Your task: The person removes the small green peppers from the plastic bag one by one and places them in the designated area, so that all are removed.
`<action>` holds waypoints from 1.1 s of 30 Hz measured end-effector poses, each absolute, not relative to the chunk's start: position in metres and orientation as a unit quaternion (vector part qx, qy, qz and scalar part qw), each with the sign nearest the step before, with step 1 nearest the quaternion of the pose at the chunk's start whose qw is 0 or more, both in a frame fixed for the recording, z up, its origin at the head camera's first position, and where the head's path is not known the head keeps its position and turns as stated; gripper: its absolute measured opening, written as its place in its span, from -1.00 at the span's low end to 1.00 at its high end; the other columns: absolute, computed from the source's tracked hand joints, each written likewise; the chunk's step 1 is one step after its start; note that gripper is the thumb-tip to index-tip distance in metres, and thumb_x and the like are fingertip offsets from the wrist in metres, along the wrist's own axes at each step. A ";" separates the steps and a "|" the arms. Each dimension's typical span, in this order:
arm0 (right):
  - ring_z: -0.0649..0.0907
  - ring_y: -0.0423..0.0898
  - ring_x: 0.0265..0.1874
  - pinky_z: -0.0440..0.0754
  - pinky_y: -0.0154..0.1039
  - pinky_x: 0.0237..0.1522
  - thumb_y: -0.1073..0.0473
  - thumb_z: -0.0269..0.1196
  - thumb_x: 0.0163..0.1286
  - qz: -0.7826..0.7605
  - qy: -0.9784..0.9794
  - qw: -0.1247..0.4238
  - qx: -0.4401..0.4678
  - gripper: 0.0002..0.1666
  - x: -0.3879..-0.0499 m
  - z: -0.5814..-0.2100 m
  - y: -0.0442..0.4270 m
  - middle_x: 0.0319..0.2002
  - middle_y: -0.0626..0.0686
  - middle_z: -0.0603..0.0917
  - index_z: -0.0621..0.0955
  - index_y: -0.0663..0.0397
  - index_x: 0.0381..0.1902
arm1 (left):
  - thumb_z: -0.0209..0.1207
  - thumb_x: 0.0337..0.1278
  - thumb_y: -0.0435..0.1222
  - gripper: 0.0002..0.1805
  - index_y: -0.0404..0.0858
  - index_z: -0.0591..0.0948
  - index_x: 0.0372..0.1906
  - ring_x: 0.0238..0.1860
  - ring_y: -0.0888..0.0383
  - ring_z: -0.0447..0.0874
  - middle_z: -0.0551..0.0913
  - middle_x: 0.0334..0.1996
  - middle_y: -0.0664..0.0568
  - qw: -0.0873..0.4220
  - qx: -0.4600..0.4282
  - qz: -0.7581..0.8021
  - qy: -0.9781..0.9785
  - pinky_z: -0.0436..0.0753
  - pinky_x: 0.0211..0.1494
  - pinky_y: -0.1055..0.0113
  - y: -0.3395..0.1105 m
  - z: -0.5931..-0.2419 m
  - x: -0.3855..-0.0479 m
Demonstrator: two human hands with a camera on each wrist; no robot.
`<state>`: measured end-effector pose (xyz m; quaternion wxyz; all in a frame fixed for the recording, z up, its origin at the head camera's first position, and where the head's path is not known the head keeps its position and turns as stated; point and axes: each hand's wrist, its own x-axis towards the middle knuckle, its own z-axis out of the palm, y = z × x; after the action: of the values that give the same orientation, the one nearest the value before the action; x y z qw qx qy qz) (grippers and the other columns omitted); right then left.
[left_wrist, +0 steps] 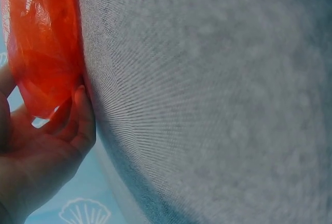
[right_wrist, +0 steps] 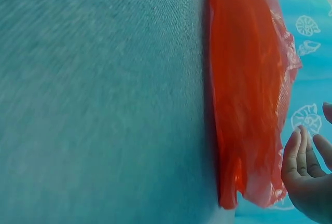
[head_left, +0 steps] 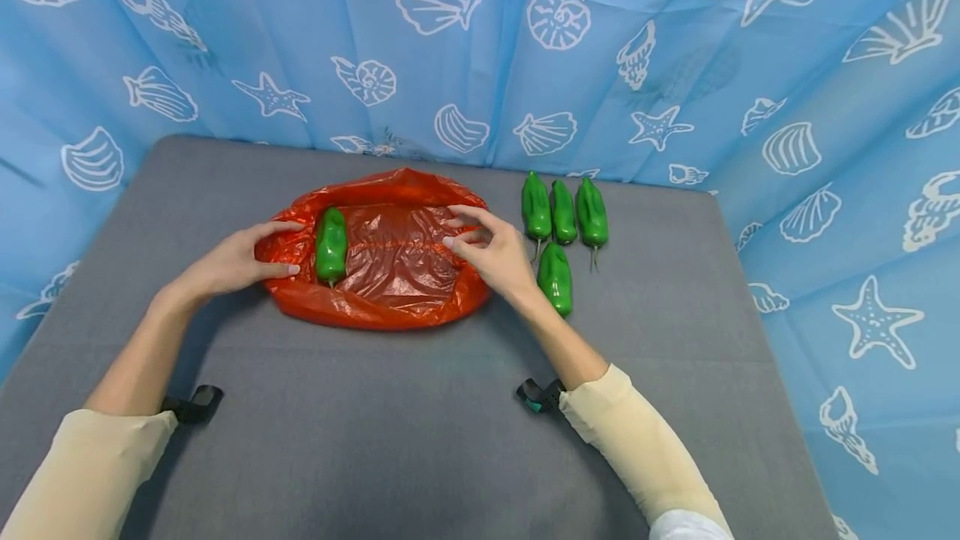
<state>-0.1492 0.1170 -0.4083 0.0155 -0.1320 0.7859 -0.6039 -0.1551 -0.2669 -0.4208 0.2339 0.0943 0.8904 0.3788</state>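
A red plastic bag [head_left: 367, 317] lies on the grey table with its mouth spread wide. One green pepper [head_left: 331, 247] is inside it, toward the left. My left hand [head_left: 236, 261] holds the bag's left end, thumb and fingers around the rim; the left wrist view shows this hand [left_wrist: 49, 146] at the end of the bag [left_wrist: 46, 42]. Over the bag's right side hovers my right hand [head_left: 498, 252], fingers loosely bent and nothing between them. In the right wrist view that hand [right_wrist: 311, 175] appears apart from the bag [right_wrist: 246, 84].
Several more green peppers [head_left: 536, 205] lie on the table right of the bag, one pepper [head_left: 555, 280] nearer me beside my right wrist. Behind the grey table [head_left: 375, 423] and along its right side hangs a blue curtain [head_left: 300, 48] with white shell prints.
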 end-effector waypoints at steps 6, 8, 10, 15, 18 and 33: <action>0.74 0.07 -0.19 0.69 -0.30 -0.26 0.28 0.40 0.28 -0.612 0.778 0.032 -0.141 -0.47 -0.150 -0.405 0.098 0.00 0.25 0.69 0.59 0.11 0.22 | 0.24 0.33 -0.11 -0.16 -0.28 0.12 0.54 0.42 -0.48 0.02 0.00 0.48 -0.50 0.231 0.095 0.378 0.892 0.16 0.33 -0.42 -0.267 -0.422 -0.155; 0.74 0.11 -0.16 0.69 -0.29 -0.24 0.29 0.40 0.28 -0.615 0.774 0.039 -0.144 -0.45 -0.151 -0.406 0.092 0.02 0.25 0.69 0.57 0.16 0.24 | 0.25 0.32 -0.09 -0.15 -0.28 0.11 0.54 0.42 -0.49 0.00 -0.01 0.48 -0.50 0.231 0.094 0.376 0.892 0.15 0.33 -0.43 -0.268 -0.422 -0.156; 0.73 0.11 -0.15 0.70 -0.29 -0.23 0.28 0.40 0.28 -0.619 0.770 0.045 -0.146 -0.43 -0.153 -0.411 0.088 0.04 0.24 0.68 0.57 0.14 0.25 | 0.25 0.32 -0.07 -0.13 -0.28 0.10 0.55 0.43 -0.49 -0.02 -0.02 0.48 -0.50 0.232 0.091 0.374 0.893 0.13 0.34 -0.44 -0.268 -0.423 -0.156; 0.73 0.05 -0.14 0.72 -0.26 -0.20 0.24 0.40 0.29 -0.614 0.772 0.065 -0.148 -0.44 -0.155 -0.412 0.075 0.04 0.22 0.69 0.58 0.03 0.25 | 0.25 0.31 -0.06 -0.12 -0.29 0.11 0.54 0.42 -0.48 0.01 0.00 0.47 -0.50 0.232 0.089 0.374 0.894 0.16 0.33 -0.43 -0.268 -0.422 -0.156; 0.73 0.00 -0.14 0.71 -0.27 -0.19 0.23 0.40 0.29 -0.605 0.778 0.078 -0.150 -0.43 -0.157 -0.414 0.067 0.04 0.19 0.69 0.57 0.00 0.26 | 0.25 0.31 -0.06 -0.13 -0.29 0.12 0.54 0.41 -0.47 0.05 0.03 0.46 -0.50 0.230 0.091 0.376 0.893 0.19 0.32 -0.42 -0.268 -0.422 -0.155; 0.71 -0.03 -0.11 0.69 -0.31 -0.17 0.18 0.41 0.30 -0.571 0.794 0.136 -0.158 -0.34 -0.167 -0.419 0.037 0.05 0.14 0.70 0.49 0.10 0.34 | 0.25 0.31 -0.05 -0.14 -0.27 0.12 0.54 0.41 -0.48 0.02 0.00 0.47 -0.50 0.229 0.087 0.373 0.895 0.15 0.33 -0.43 -0.267 -0.423 -0.154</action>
<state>-0.1669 0.0374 -0.4191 0.1365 -0.1576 0.7940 -0.5711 -0.1535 -0.2667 -0.4227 0.2291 0.0872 0.8949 0.3729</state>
